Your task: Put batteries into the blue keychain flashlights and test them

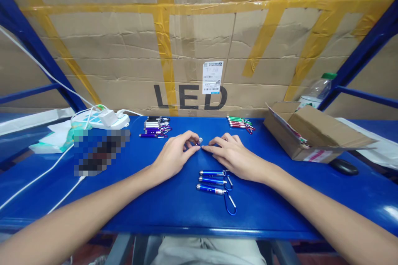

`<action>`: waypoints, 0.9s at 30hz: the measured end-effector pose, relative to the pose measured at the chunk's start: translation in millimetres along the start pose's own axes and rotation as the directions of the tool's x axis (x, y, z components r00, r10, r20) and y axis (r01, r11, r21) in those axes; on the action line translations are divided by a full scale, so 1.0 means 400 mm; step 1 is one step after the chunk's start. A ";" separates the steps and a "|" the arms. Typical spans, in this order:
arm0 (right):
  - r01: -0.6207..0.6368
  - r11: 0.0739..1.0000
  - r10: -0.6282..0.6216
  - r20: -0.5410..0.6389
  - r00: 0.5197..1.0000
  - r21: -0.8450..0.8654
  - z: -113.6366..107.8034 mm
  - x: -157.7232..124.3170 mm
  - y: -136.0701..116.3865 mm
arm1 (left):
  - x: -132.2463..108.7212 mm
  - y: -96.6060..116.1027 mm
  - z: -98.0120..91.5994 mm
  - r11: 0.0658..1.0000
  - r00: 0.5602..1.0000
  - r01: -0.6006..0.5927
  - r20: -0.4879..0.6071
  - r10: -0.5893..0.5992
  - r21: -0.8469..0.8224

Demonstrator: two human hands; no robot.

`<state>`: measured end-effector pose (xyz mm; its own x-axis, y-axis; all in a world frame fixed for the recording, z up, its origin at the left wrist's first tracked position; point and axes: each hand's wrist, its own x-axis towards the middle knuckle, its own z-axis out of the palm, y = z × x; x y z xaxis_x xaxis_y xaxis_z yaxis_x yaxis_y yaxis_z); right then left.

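My left hand (175, 151) is closed, thumb and fingers pinched round a small silver-ended thing (200, 139); most of it is hidden by the fingers. My right hand (230, 151) lies just to its right, fingers apart and slightly bent, the index fingertip close to the left thumb. Nothing shows in the right hand. Nearer to me are three blue penlights with carabiner clips (211, 189), lying side by side, clips to the right. At the back left lie several black, silver and purple penlights (152, 126); at the back right, several green and red ones (236, 122).
An open cardboard box (298, 136) stands at right, with a black mouse (343, 166) before it and a plastic bottle (319, 89) behind. At left are a white power strip (116, 121), cables and a tissue pack (52, 138). A large carton (124, 49) walls off the back.
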<state>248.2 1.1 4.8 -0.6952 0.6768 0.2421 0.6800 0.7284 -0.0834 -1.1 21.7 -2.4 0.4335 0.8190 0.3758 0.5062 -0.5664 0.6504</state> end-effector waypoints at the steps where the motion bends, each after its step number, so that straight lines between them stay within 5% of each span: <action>1: 0.004 1.000 -0.004 0.010 1.000 0.004 -0.001 0.000 0.000 | 0.002 -0.002 0.000 1.000 1.000 0.009 -0.006 -0.009 -0.004; 19: -0.045 0.989 0.042 0.023 0.999 0.144 -0.015 0.004 0.001 | -0.002 -0.004 0.008 1.000 0.997 -0.024 0.077 0.025 -0.011; 27: -0.026 0.928 0.126 -0.247 0.961 0.372 -0.015 0.006 -0.003 | -0.005 -0.003 0.006 0.998 0.991 -0.064 0.115 0.062 0.015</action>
<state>247.0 1.2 11.5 -0.5250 0.7155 0.4610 0.5623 0.6982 -0.4431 -0.7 20.6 -5.3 0.5465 0.7666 0.3371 0.4884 -0.6188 0.6153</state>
